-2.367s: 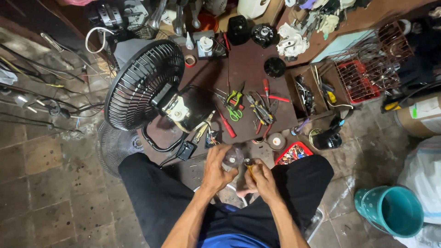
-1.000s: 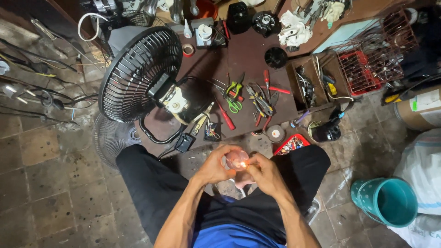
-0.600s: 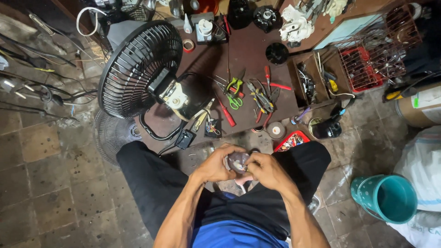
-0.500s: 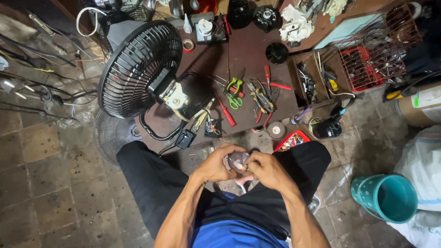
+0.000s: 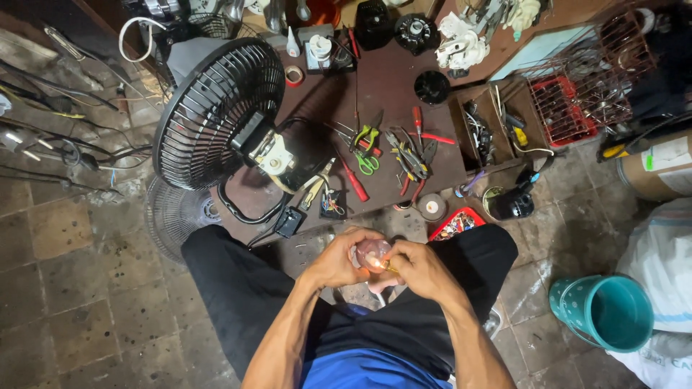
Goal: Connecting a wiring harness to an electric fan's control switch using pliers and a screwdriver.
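Your left hand [image 5: 339, 261] and right hand [image 5: 418, 268] meet over your lap, just off the near edge of the low brown desk [image 5: 389, 79]. Between them sits a small pale pinkish object [image 5: 371, 253], with a small flame-like glow [image 5: 380, 265] at its right side. Your left grip is closed around the object from the left, fingers curled over its top. Your right grip is closed too, thumb and fingers pinched at the glowing spot; what they pinch is too small to tell.

On the desk's left part a black fan [image 5: 220, 115] lies tilted, its cage facing left and its opened motor housing [image 5: 272, 153] towards the middle. Near the desk's centre lie green-handled pliers [image 5: 366, 137] and a red-handled screwdriver [image 5: 353, 180]. A roll of tape [image 5: 431, 207] rests at the near edge, beside a red tray of small parts [image 5: 455, 223]. A teal bucket [image 5: 604, 311] stands on the tiled floor to your right.
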